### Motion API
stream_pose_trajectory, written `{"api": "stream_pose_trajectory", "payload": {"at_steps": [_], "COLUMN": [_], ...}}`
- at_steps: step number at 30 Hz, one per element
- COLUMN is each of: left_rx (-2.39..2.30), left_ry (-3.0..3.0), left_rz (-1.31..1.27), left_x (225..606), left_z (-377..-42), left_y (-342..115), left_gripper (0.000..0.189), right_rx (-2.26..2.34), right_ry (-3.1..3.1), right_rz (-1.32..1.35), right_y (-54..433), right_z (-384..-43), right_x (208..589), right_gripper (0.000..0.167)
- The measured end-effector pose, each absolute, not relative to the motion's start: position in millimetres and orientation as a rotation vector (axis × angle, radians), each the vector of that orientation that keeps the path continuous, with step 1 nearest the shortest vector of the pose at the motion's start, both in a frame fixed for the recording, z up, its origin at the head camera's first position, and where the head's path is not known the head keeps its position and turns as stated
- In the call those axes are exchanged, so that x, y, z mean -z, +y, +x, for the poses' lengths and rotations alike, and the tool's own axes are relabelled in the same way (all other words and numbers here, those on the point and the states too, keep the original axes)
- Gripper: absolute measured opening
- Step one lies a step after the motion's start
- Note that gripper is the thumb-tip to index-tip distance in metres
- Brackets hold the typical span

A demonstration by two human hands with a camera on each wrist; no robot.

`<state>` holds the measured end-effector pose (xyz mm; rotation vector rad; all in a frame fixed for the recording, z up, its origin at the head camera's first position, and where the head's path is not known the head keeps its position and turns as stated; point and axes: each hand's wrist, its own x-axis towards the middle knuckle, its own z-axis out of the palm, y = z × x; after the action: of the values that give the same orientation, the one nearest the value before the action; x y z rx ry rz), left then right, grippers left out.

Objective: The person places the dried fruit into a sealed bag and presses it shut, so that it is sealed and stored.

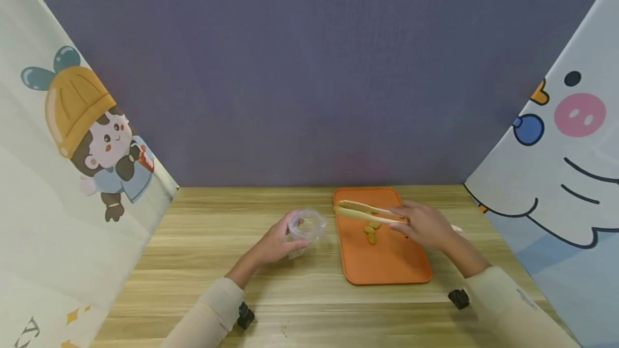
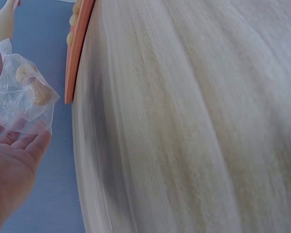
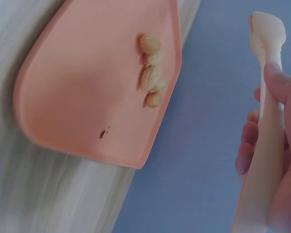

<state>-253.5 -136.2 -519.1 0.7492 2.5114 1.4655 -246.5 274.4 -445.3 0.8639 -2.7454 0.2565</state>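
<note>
Noting the left hand [image 1: 278, 238] first: a clear bag [image 2: 14, 104] is grasped, the thumb set on its near side and the fingers curled round its far side. The bag's mouth is rounded out and turned upward, presumably so that access is left and nothing is spilled. Brown nut-like morsels [image 2: 40, 92] are seen inside it, just above the fingertips in the left wrist view.

By the right hand [image 1: 425, 223] pale tongs [image 1: 369, 218] are pinched between thumb and curled fingers, their arms slightly parted in the head view. Whether anything is held at the tips cannot be determined. The grip is taken well behind the tips, probably so that food is not touched by skin.

Below the right-hand grip and to the right of the left-hand one, an orange tray [image 1: 387, 270] is laid on the table [image 1: 290, 294]. On it, small nut-like pieces [image 1: 371, 238] are grouped, left of the right-hand fingers and not touched.
</note>
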Motion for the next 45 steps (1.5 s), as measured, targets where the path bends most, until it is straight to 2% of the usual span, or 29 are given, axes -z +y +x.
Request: {"api": "stream_pose_trajectory", "payload": {"at_steps": [18, 25, 45], "left_rx": [-1.439, -1.456, -1.502], "left_ry": [2.518, 2.496, 2.467], "left_rz": [0.746, 0.760, 0.751], "left_x": [518.6, 515.5, 511.2], "left_z": [-254.4, -252.7, -248.4], "left_y": [-133.3, -130.6, -127.7], "left_gripper": [0.089, 0.089, 0.087], "right_rx": [-0.286, -0.282, -0.346], "right_ry": [-2.705, -2.723, -2.704], "right_rz": [0.947, 0.965, 0.985], "right_y": [243.8, 234.9, 234.6], "right_z": [-250.2, -249.9, -249.8], "right_x": [434.8, 434.2, 435.2], "right_gripper": [0.048, 0.045, 0.046]}}
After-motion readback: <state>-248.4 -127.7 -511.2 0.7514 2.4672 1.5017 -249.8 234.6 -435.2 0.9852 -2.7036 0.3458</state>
